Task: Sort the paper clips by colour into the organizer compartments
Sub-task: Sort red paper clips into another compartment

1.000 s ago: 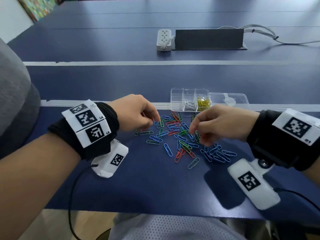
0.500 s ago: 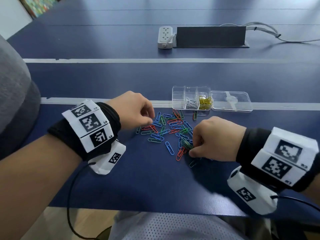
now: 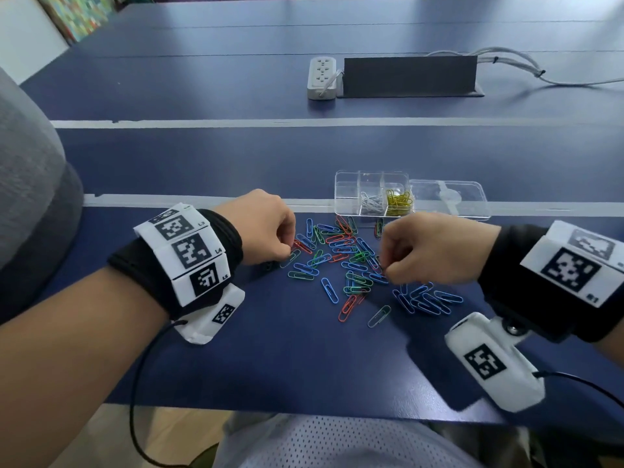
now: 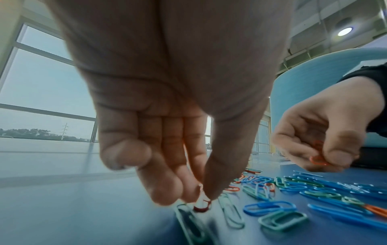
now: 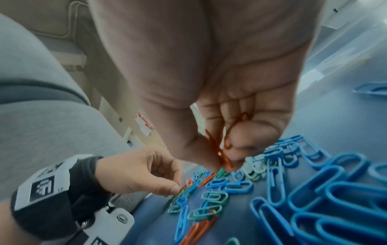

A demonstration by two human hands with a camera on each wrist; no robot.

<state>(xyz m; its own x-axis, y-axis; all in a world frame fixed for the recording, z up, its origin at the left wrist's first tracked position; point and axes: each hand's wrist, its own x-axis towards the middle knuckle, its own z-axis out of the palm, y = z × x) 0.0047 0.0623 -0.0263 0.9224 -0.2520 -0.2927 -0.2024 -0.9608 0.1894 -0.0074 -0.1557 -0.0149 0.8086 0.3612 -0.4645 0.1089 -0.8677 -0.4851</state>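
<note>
Left wrist view is showing the left hand (image 4: 167,99) with its thumb and fingers (image 4: 165,189) pressing together on a red clip (image 4: 202,206), whose lower end is touching the counter (image 4: 83,207) at the left edge of the loose paper clips (image 3: 351,261). Opposite, the right hand (image 5: 226,82) is curling its thumb and fingers (image 5: 247,140) around a small bunch of red clips (image 5: 225,157), holding them just above the pile; the same bunch is peeking out below that thumb in the left wrist view.

Around both hands, blue, green and red clips are lying scattered on the blue counter, with a tighter cluster of blue clips (image 3: 427,300) sitting just under the right wrist and one pale clip (image 3: 379,316) lying apart on the near side.

Just beyond the pile, the clear organizer (image 3: 373,177) is standing open, its lid (image 3: 449,201) lying flat to the right. Yellow clips (image 3: 399,201) are filling the rightmost compartment, white clips (image 3: 370,200) are lying in the middle one, and the left one is looking bare.

Farther back, a white power strip (image 3: 322,77) is resting beside a dark cable box (image 3: 410,76), with grey cables (image 3: 526,67) trailing off to the right. Both wrists are wearing black bands with printed markers.
</note>
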